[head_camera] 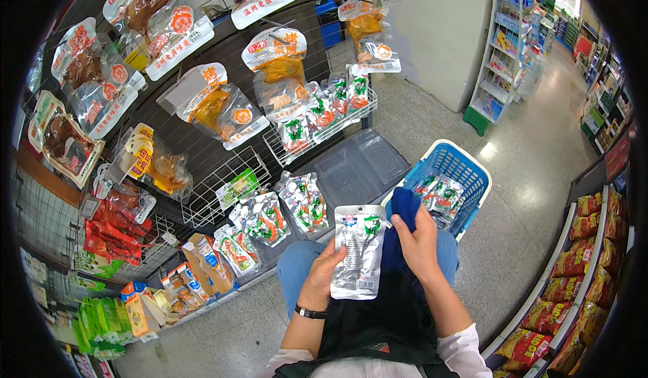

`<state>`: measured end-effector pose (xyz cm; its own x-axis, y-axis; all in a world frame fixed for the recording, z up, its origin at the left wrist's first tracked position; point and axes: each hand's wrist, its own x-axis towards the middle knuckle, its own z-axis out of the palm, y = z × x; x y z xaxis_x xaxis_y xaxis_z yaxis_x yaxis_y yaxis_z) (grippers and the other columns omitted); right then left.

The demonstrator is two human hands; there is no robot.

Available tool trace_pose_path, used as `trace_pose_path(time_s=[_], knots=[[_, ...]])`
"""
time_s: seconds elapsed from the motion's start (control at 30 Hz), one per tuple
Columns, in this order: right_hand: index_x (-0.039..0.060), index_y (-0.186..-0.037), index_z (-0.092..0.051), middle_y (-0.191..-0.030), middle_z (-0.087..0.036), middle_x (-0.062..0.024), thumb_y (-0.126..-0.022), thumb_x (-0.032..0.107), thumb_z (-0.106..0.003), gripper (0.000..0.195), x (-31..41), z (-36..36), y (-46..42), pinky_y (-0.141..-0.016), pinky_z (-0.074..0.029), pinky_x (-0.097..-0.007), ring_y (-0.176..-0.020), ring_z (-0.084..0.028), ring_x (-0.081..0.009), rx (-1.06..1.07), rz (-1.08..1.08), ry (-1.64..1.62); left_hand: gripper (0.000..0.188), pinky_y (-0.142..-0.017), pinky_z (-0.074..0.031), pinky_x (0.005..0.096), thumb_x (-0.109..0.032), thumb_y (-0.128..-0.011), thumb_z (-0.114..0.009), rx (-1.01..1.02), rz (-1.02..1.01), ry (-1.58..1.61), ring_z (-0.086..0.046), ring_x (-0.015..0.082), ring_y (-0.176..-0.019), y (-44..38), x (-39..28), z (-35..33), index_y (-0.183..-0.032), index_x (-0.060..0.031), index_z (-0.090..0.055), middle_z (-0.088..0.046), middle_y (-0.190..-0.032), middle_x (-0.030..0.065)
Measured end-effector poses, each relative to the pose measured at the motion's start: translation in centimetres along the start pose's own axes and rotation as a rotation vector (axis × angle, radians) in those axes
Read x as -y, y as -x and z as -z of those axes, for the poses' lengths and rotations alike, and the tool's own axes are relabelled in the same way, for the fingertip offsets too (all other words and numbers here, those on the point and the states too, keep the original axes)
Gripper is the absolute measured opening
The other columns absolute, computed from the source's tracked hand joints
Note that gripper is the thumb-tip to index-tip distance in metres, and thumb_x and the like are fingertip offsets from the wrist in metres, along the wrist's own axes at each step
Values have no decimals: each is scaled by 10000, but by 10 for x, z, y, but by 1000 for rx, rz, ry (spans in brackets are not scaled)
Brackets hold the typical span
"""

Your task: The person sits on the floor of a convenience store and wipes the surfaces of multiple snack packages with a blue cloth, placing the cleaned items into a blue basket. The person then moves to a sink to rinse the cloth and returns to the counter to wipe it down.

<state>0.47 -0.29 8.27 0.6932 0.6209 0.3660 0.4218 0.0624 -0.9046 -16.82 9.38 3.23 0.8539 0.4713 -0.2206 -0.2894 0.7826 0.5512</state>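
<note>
My left hand grips a silver foil food pouch by its left edge. The pouch's printed back, with a barcode and a hang hole at the top, faces me. In my right hand is a bunched dark blue cloth, held just right of the pouch and apart from it. Beyond that hand stands a blue plastic basket with a white rim, and similar pouches lie inside it. Ahead of my knees, several more pouches lie in piles on the dark bottom shelf.
A wire rack with hanging packs of roasted poultry rises in front. A wire basket on it holds more pouches. Open cartons stand at the lower left. Shelves of red snack bags curve along the right, beside the tiled aisle.
</note>
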Motion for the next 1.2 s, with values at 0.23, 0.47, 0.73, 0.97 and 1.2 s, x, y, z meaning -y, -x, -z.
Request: trace_pose_path(time_s=[0.23,0.47,0.73,0.97,1.2], knots=[[-53,-904,-592,-1036,-591,-224,-621,218,-763,427,30,-25,21,-900,-405,-511,-1097,-521,-413,285,487,554,502,-1009,-421,358,-172,-989,-379,244,-97,128,-521,221,-1189,-6,13,-3,-1461,-64,-246,-475,-1360,106],[29,-1058,-634,-1139,-603,-164,-652,300,-733,498,12,-43,97,-915,-410,-500,-1119,-531,-359,447,617,508,576,-1019,-410,440,-462,-1003,-288,167,-27,327,-529,315,-1177,-3,-1,-4,-1357,-21,-401,-523,-1297,172],[51,-1042,-650,-1081,-623,-136,-653,318,-735,479,4,-46,116,-941,-398,-498,-1086,-546,-343,460,619,522,682,-1041,-380,481,-563,-968,-232,204,-66,296,-470,336,-1242,1,-2,-16,-1419,-57,-311,-441,-1381,184],[47,-1035,-649,-1072,-625,-133,-667,300,-728,453,4,-48,115,-961,-381,-501,-1089,-547,-336,409,640,481,720,-983,-439,497,-604,-942,-294,42,-76,229,-525,354,-1181,4,3,-10,-1407,-57,-342,-490,-1334,195],[34,-1040,-642,-1098,-618,-137,-678,282,-721,446,2,-46,117,-983,-357,-522,-1131,-522,-339,408,620,473,725,-1016,-404,495,-595,-947,-278,96,-88,163,-484,361,-1224,3,5,-15,-1422,-48,-300,-459,-1360,198]])
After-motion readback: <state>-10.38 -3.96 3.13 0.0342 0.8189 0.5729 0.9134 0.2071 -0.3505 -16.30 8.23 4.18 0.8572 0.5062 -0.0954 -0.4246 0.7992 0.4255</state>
